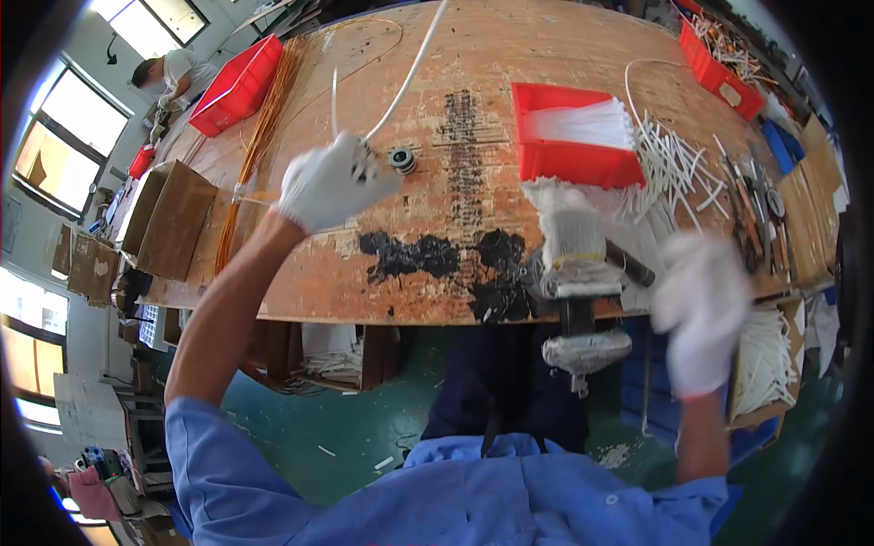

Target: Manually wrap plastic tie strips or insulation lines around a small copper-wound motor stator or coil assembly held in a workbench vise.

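My left hand (pixel 339 182), in a white knitted glove, is closed over the wooden table. It grips a white tube (pixel 414 73); one length curves up past the far edge and a short end stands up beside it. Just right of that hand sits a small dark round spool-like part (pixel 401 161). My right hand (pixel 701 305), also gloved, is smeared by motion near the table's front edge. Whether it holds anything is unclear. Left of it, a vise (pixel 578 264) wrapped in whitish material is fixed at the table edge.
A red bin (pixel 583 168) holds white strips, with loose white tube pieces (pixel 669 168) beside it. Hand tools (pixel 756 209) lie at the right. Orange rods (pixel 264 136) and another red bin (pixel 238 86) are at the left. A person (pixel 182 77) sits far left.
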A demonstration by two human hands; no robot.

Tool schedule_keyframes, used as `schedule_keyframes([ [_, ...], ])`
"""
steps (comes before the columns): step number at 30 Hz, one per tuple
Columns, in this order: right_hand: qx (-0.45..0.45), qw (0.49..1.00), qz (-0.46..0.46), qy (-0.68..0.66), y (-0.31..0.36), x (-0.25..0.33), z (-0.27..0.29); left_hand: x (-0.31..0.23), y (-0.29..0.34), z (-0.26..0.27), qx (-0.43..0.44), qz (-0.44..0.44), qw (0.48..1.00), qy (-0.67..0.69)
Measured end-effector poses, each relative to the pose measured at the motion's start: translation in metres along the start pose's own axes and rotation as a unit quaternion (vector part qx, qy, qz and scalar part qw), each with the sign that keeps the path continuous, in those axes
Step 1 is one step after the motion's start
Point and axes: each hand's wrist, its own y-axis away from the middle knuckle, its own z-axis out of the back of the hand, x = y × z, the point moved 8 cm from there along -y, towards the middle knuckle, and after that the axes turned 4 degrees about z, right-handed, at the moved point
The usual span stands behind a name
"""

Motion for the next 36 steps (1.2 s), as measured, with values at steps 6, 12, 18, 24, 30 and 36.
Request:
schedule_keyframes([
  [6,0.275,0.861,0.268,0.334,0.054,-0.004,-0.122,0.011,-0.171,-0.054,-0.026,-0.046,0.992,-0.115],
  [12,0.228,0.896,0.255,0.284,0.048,-0.016,-0.114,0.018,-0.235,-0.129,-0.049,-0.034,0.993,-0.104],
  [18,0.211,0.901,0.254,0.28,0.045,-0.013,-0.116,0.038,-0.232,-0.091,-0.119,-0.066,0.99,0.025],
  [24,0.197,0.908,0.256,0.266,0.048,-0.012,-0.112,0.054,-0.152,-0.061,-0.102,-0.026,0.993,0.05],
  [30,0.159,0.903,0.293,0.271,0.051,-0.013,-0.112,0.029,-0.057,-0.118,0.028,0.03,0.999,-0.011],
  [36,0.134,0.902,0.319,0.259,0.054,-0.003,-0.11,0.027,-0.037,-0.133,-0.123,0.053,0.988,0.073],
])
